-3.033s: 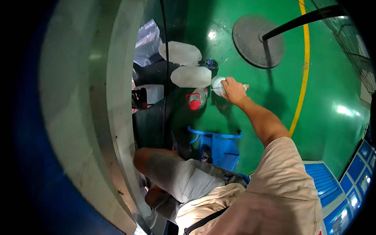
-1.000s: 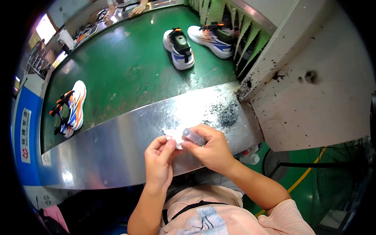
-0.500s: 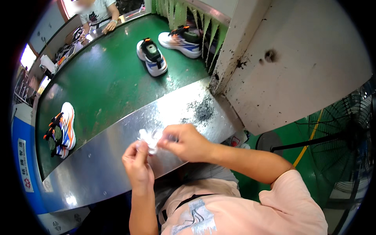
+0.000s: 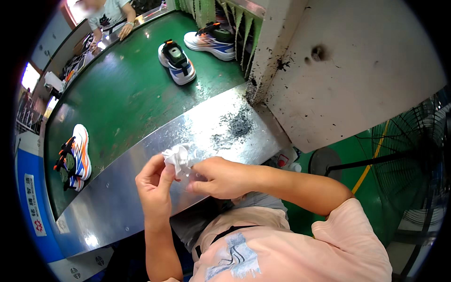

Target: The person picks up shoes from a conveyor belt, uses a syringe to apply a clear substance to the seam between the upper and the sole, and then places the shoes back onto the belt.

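Nearest to me, my left hand [image 4: 154, 188] and right hand [image 4: 221, 177] meet above the near edge of the steel bench [image 4: 117, 207]. Both pinch one crumpled white cloth [image 4: 177, 157]: the left hand's fingers curl up around its left side, while the right hand's fingers close on its lower right part. The cloth stands just above the two hands, over the bench's shiny near strip. I cannot tell whether the right hand hides anything else in its palm.

Beyond the hands, a dark smudge [image 4: 237, 126] marks the steel near the bench's right end. Past the steel lies the green belt [image 4: 127, 94]. An orange-and-white sneaker [image 4: 75, 157] rests at its left edge, a white-and-blue sneaker [image 4: 176, 61] sits toward its far side, and another sneaker [image 4: 210, 38] lies at the far right corner beside a stained white housing [image 4: 357, 70]. Farthest off, another person [image 4: 112, 16] stands at the belt's far end.
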Demonstrator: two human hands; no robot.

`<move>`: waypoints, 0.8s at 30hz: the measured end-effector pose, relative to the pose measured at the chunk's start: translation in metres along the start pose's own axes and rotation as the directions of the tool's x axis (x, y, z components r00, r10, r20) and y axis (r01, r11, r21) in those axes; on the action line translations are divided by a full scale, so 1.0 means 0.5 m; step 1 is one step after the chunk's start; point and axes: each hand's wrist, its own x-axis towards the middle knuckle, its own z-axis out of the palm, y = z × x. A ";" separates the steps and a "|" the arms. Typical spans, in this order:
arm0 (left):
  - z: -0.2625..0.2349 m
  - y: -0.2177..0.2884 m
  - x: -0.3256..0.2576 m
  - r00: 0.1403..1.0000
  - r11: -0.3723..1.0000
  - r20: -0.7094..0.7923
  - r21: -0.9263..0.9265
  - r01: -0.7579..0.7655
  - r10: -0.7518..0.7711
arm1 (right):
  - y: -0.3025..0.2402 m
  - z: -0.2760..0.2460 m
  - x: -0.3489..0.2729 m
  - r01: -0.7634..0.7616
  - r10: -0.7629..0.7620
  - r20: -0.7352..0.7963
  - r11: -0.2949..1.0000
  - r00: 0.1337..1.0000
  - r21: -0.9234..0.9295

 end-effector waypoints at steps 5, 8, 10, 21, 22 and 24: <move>-0.014 0.000 -0.004 0.978 0.907 0.140 0.371 -0.198 0.156 | 0.005 -0.017 -0.024 -0.231 0.120 0.330 0.918 0.936 0.322; 0.016 0.005 -0.010 0.925 0.740 0.196 0.556 -0.378 0.325 | -0.002 -0.031 -0.038 -0.282 0.174 0.350 0.915 0.920 0.287; 0.029 0.002 -0.014 0.908 0.711 0.205 0.568 -0.415 0.366 | 0.004 -0.030 -0.042 -0.153 0.126 0.229 0.983 0.965 0.105; -0.065 -0.095 0.019 0.923 0.881 -0.011 -0.302 0.363 -0.384 | -0.003 -0.033 -0.051 0.027 -0.324 -0.140 0.461 0.936 -0.887; -0.064 -0.091 0.013 0.941 0.914 -0.033 -0.253 0.317 -0.335 | -0.002 -0.034 -0.053 -0.001 -0.334 -0.194 0.501 0.922 -0.866; -0.050 -0.078 -0.005 0.970 0.964 -0.065 -0.145 0.222 -0.233 | -0.005 -0.029 -0.048 0.013 -0.347 -0.224 0.567 0.911 -0.824</move>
